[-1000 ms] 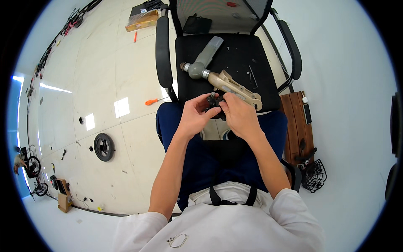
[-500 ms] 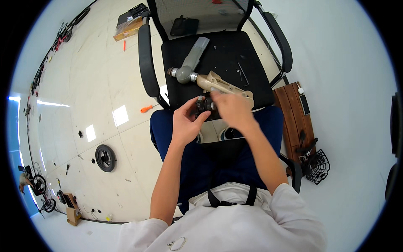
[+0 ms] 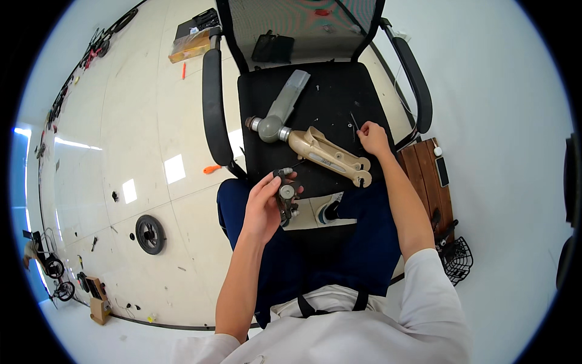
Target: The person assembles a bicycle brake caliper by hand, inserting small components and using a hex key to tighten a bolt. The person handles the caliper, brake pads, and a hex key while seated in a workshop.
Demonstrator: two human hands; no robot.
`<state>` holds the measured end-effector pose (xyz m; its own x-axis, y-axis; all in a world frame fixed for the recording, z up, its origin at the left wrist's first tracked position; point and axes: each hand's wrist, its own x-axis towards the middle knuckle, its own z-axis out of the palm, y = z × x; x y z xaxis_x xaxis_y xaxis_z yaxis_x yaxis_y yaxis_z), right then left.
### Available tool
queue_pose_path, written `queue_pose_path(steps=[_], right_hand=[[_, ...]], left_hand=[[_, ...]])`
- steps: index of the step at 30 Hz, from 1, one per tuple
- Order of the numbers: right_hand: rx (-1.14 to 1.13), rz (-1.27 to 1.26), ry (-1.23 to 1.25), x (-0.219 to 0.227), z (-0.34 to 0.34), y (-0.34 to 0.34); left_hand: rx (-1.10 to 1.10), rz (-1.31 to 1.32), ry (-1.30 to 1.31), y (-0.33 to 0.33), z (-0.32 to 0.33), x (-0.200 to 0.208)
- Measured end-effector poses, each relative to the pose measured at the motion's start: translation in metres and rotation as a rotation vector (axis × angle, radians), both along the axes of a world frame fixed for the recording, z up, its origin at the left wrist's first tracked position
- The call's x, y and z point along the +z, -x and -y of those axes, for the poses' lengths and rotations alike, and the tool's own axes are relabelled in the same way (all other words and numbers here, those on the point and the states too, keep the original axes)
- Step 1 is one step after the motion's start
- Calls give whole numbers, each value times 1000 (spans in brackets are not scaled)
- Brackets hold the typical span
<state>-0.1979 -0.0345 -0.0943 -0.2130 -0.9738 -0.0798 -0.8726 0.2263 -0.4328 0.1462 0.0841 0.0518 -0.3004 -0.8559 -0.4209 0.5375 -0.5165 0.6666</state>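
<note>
My left hand (image 3: 262, 206) is wrapped round a dark brake caliper (image 3: 287, 193) with a round silver face, held over my lap near the chair's front edge. On the right side of the seat, my right hand (image 3: 374, 138) pinches the lower end of a thin L-shaped hex key (image 3: 354, 119). Between the hands, a beige metal frame piece (image 3: 327, 155) lies on the seat, joined to a grey tube with a rounded joint (image 3: 273, 128). Small screws and a nut (image 3: 350, 125) lie loose near the hex key.
The black office chair (image 3: 254, 88) faces me, with armrests on both sides. To the right stands a brown wooden bench (image 3: 419, 167) with a phone (image 3: 442, 171) and a black wire basket (image 3: 459, 261). On the left floor lie an orange-handled screwdriver (image 3: 212, 169) and a small wheel (image 3: 150, 234).
My right hand has left the caliper and moved right and away to the hex key. My left hand has lowered slightly, turning the caliper so its round silver face shows.
</note>
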Motion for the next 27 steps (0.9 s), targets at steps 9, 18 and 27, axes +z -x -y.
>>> queue_pose_path(steps=[9,18,27], right_hand=[[142,908,-137,194,-53,-33],[703,254,57,258,-126,-130],[766,138,52,259,-125,-140]], left_hand=[[8,-17,40,10,4,-2],[-30,82,52,14,-5,-13],[-120,12,-6,11,-4,-12]])
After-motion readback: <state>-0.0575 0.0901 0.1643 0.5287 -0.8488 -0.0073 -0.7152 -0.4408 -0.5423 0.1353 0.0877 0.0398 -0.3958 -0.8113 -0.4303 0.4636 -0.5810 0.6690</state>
